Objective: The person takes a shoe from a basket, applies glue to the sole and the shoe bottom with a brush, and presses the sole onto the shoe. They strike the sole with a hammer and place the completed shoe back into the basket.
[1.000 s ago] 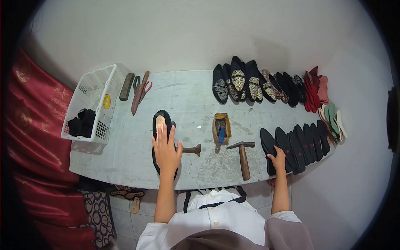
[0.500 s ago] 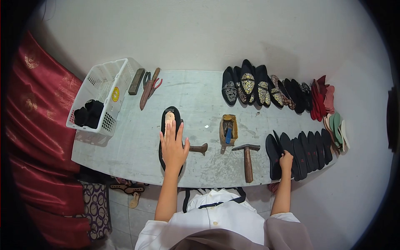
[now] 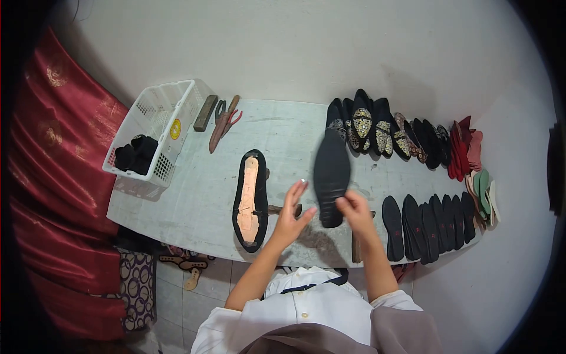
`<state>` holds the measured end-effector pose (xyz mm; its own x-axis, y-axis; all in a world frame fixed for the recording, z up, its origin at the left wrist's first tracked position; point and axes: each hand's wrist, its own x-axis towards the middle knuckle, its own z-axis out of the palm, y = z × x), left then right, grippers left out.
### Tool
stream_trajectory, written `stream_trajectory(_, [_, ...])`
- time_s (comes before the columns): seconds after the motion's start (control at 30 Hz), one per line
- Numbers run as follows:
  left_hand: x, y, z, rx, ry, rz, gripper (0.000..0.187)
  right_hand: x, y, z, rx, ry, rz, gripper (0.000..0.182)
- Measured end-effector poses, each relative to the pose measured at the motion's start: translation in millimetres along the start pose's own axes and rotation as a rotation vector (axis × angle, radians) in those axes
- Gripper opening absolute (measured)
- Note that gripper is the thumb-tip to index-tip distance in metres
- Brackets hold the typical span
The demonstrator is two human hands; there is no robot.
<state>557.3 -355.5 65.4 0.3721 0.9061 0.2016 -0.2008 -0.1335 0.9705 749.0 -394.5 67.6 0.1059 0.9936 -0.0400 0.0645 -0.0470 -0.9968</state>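
A black shoe sole point(image 3: 332, 174) is held up over the middle of the table, gripped near its heel end by my right hand point(image 3: 356, 213). Just to its left, my left hand point(image 3: 290, 212) has its fingers apart and holds nothing. Left of that hand lies a black shoe upper point(image 3: 250, 200), bottom side up, with a pale inner board showing along its middle. A metal shoe anvil point(image 3: 283, 210) pokes out from under the upper. Partly covered by my right arm is the hammer, its wooden handle point(image 3: 356, 248) showing. The small glue tin is hidden behind the raised sole.
Black soles point(image 3: 427, 230) stand in a row at the right front. Decorated shoes point(image 3: 377, 127) line the back right, beside red and pink pieces point(image 3: 458, 150) and green insoles point(image 3: 483, 187). A white basket point(image 3: 184, 118), a block point(image 3: 206, 112) and pliers point(image 3: 226, 121) are at the left.
My right hand has lifted a sole from the row and brought it left to the middle. My left hand has come off the shoe upper and moved right.
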Motion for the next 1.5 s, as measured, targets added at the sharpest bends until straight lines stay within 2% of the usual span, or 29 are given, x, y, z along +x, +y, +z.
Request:
stream_trajectory(0.03, [1.2, -9.7, 4.6, -0.261, 0.023, -0.069, 0.056, 3.4, -12.4, 23.3, -0.05, -0.091, -0.154, 0.023])
stream_trajectory(0.07, [-2.0, -22.2, -7.4, -0.194, -0.012, -0.24, 0.052, 5.3, -28.3, 41.3, -0.1, -0.182, -0.311, 0.028])
stream_trajectory(0.13, [-6.4, -5.0, -7.0, -0.309, 0.206, -0.091, 0.047, 8.0, -40.4, 53.8, -0.31, -0.241, -0.399, 0.041])
stream_trajectory(0.17, [-5.4, -6.8, -14.7, -0.143, 0.26, 0.059, 0.046, 11.2, -37.1, 51.8, -0.286, -0.279, -0.383, 0.055])
stream_trajectory(0.2, [-6.6, 8.8, -17.4, -0.342, 0.217, 0.014, 0.05, 12.2, -35.7, 47.5, -0.39, -0.226, -0.405, 0.058])
stream_trajectory(0.3, [-12.5, 40.3, -37.5, -0.579, 0.264, -0.082, 0.049, 16.8, -17.9, 25.0, -0.695, -0.022, -0.481, 0.074])
stream_trajectory(0.4, [-17.3, 42.2, -58.5, -0.579, 0.317, -0.062, 0.05, 13.1, 3.7, 0.3, -1.206, 0.017, -0.186, 0.067])
stream_trajectory(0.5, [-19.7, 54.8, -62.9, -0.59, 0.355, -0.065, 0.05, 21.8, 35.8, -13.5, -1.251, 0.023, -0.208, 0.052])
stream_trajectory(0.6, [-21.0, 39.6, -71.9, -0.734, 0.252, -0.08, 0.055, 35.6, 53.4, -20.1, -1.134, 0.082, -0.328, 0.036])
stream_trajectory(0.7, [-23.1, 38.0, -71.6, -0.736, 0.21, -0.101, 0.063, 49.4, 54.3, -27.6, -0.836, 0.243, -0.43, 0.026])
stream_trajectory(0.8, [-25.7, 35.3, -72.8, -0.728, 0.169, -0.105, 0.068, 48.9, 40.3, -27.6, -0.639, 0.454, -0.384, 0.02])
stream_trajectory(0.83, [-25.5, 36.1, -72.8, -0.746, 0.15, -0.089, 0.069, 50.4, 41.4, -26.4, -0.597, 0.472, -0.439, 0.017])
stream_trajectory(0.93, [-25.5, 38.0, -72.6, -0.789, 0.105, -0.063, 0.072, 48.6, 42.7, -26.1, -0.484, 0.489, -0.393, 0.017])
stream_trajectory(0.97, [-24.9, 37.3, -72.6, -0.798, 0.101, -0.063, 0.073, 48.5, 41.5, -26.1, -0.485, 0.568, -0.398, 0.015])
stream_trajectory(1.07, [-24.7, 35.2, -71.9, -0.812, 0.107, -0.089, 0.073, 51.3, 37.1, -28.4, -0.609, 0.352, -0.49, 0.016])
stream_trajectory(1.1, [-24.1, 34.9, -71.4, -0.815, 0.107, -0.101, 0.073, 50.9, 35.0, -27.7, -0.629, 0.414, -0.518, 0.015])
stream_trajectory(1.2, [-24.1, 35.5, -70.0, -0.82, 0.125, -0.11, 0.072, 47.5, 25.5, -22.2, -0.499, 0.508, -0.427, 0.013])
stream_trajectory(1.3, [-24.5, 37.5, -69.7, -0.818, 0.13, -0.121, 0.072, 42.4, 19.9, -24.6, -0.524, 0.533, -0.37, 0.012])
stream_trajectory(1.4, [-26.9, 38.2, -70.9, -0.796, 0.131, -0.127, 0.073, 42.2, 18.0, -26.5, -0.56, 0.455, -0.401, 0.011])
stream_trajectory(1.5, [-28.9, 38.2, -71.1, -0.788, 0.143, -0.133, 0.074, 42.4, 20.8, -28.0, -0.54, 0.49, -0.449, 0.012])
